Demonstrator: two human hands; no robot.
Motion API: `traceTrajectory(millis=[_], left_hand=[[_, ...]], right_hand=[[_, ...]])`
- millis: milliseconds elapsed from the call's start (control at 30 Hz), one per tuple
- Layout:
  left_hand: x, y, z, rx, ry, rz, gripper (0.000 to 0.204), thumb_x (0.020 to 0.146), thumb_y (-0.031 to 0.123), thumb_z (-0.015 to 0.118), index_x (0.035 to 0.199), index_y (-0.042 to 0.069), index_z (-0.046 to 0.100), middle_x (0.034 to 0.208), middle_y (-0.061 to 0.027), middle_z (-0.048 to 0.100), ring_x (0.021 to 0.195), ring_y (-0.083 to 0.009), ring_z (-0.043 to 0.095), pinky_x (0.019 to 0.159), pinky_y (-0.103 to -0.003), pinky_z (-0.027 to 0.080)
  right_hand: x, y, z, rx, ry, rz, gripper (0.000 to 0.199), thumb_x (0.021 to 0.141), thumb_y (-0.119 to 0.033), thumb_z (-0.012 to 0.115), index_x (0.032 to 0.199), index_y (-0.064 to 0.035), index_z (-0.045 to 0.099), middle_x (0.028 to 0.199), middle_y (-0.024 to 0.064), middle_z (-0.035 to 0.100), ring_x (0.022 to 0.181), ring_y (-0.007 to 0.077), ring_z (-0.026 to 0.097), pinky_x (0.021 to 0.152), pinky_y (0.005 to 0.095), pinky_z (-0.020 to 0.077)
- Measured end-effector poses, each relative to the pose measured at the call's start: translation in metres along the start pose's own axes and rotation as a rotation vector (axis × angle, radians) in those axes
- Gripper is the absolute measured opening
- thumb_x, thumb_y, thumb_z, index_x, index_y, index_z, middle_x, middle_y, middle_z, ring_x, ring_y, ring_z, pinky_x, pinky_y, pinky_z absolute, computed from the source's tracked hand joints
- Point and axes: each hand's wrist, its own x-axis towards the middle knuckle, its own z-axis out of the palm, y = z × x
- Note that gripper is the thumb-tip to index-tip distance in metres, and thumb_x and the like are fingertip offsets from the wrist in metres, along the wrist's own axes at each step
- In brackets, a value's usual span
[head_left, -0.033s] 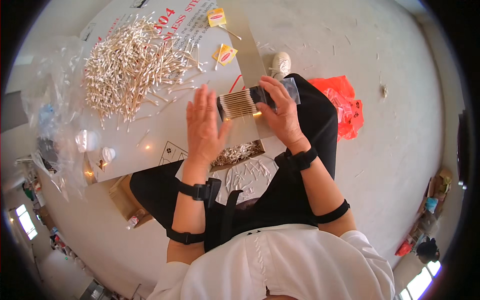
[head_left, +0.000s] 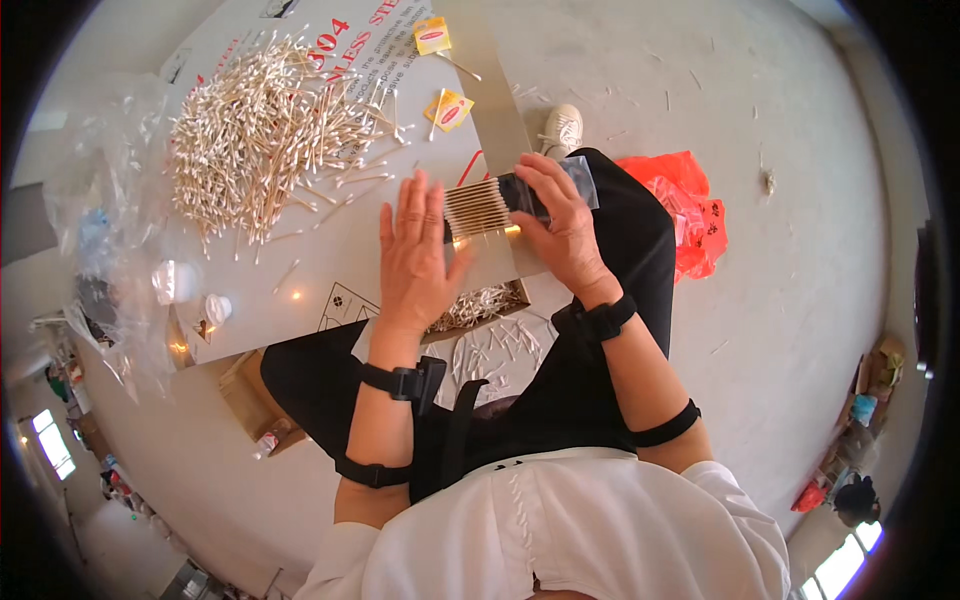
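My right hand [head_left: 565, 225] pinched a small clear bag [head_left: 560, 190] with one neat bundle of cotton swabs [head_left: 478, 207] half in; left hand [head_left: 415, 255] was flat and spread, palm against the swab ends just left of the bag. I'd say early going: one bundle nearly bagged, big loose swab pile [head_left: 265, 125] still on the cardboard sheet [head_left: 330, 265] up-left of both hands.

Honestly nothing has moved here: left hand [head_left: 415, 255] is flat against the swab bundle [head_left: 478, 208] same as before, right hand [head_left: 560, 225] has the same grip on the clear packet [head_left: 560, 190].
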Motion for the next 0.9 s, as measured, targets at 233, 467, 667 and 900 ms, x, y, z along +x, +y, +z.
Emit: traceTrajectory(millis=[233,467,667,900], left_hand=[[0.0,0.018,0.022,0.141,-0.135,0.018,0.084,0.093,0.049,0.055,0.155,0.004,0.022,0.163,-0.0142,0.02,0.151,-0.0306,0.018,0.12,-0.054,0.011],[0.001,0.013,0.023,0.158,-0.132,0.015,0.078,0.095,0.042,0.055,0.155,0.004,0.023,0.162,-0.014,0.022,0.15,-0.0306,0.019,0.12,-0.054,0.011],[0.002,0.023,0.033,0.13,-0.065,-0.008,0.076,0.095,0.039,0.055,0.155,0.004,0.023,0.161,-0.0162,0.022,0.15,-0.0321,0.019,0.12,-0.054,0.012],[0.001,0.024,0.042,0.192,-0.033,-0.062,0.077,0.095,0.04,0.056,0.154,0.002,0.024,0.16,-0.0177,0.026,0.149,-0.0327,0.021,0.12,-0.055,0.013]], right_hand=[[-0.008,-0.003,0.001,0.466,0.134,0.082,0.043,0.084,0.003,0.063,0.126,0.0006,0.057,0.138,0.0143,0.053,0.134,0.0285,0.047,0.108,0.0352,0.0413],[-0.006,-0.007,0.002,0.283,0.24,0.141,0.027,0.085,-0.002,0.064,0.112,-0.0008,0.063,0.115,0.0129,0.064,0.098,0.0261,0.066,0.084,0.0331,0.0526],[0.005,0.005,-0.001,-0.357,0.023,-0.005,0.015,0.08,-0.014,0.069,0.083,-0.002,0.06,0.082,0.0169,0.063,0.075,0.034,0.066,0.066,0.0425,0.054],[0.029,-0.027,0.003,-0.615,-0.279,0.212,0.01,0.078,-0.008,0.062,0.084,-0.0005,0.062,0.083,0.0201,0.065,0.072,0.0363,0.067,0.07,0.0453,0.0557]])
